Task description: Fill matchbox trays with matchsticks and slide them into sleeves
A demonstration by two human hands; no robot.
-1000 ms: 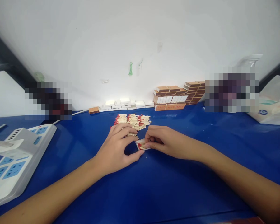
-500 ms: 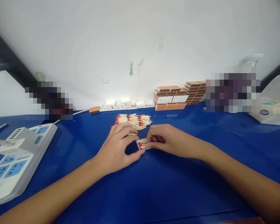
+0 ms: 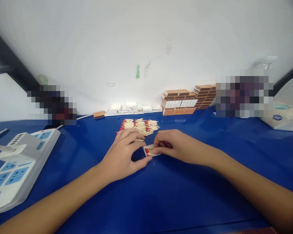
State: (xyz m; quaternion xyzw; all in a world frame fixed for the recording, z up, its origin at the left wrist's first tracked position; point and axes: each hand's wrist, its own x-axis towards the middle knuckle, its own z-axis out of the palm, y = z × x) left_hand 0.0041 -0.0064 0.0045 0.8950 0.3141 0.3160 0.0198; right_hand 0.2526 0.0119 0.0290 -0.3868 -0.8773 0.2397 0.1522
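A small white matchbox tray (image 3: 157, 155) lies on the blue table, with red-tipped matches (image 3: 148, 151) inside its left part. My left hand (image 3: 123, 152) curves round the tray's left end, thumb at the near corner and index finger at the far one. Over the tray's right part, my right hand (image 3: 172, 146) is closed, thumb and fingers pinched down on the matches; its fingertips hide that end. Behind my left fingers lies a pile of loose matches (image 3: 140, 126), heads mostly to the left, partly covered by that hand.
White trays (image 3: 127, 110) are stacked along the wall, beside one brown matchbox (image 3: 99, 114). Several stacked matchboxes (image 3: 179, 103) stand at the back right. A power strip (image 3: 21, 172) with a plugged-in adapter lies at left. A plastic tissue pack (image 3: 285, 113) is at far right.
Almost nothing differs. The right fingertips have shifted very slightly on the matches in the tray; the left hand keeps its place at the tray's end.
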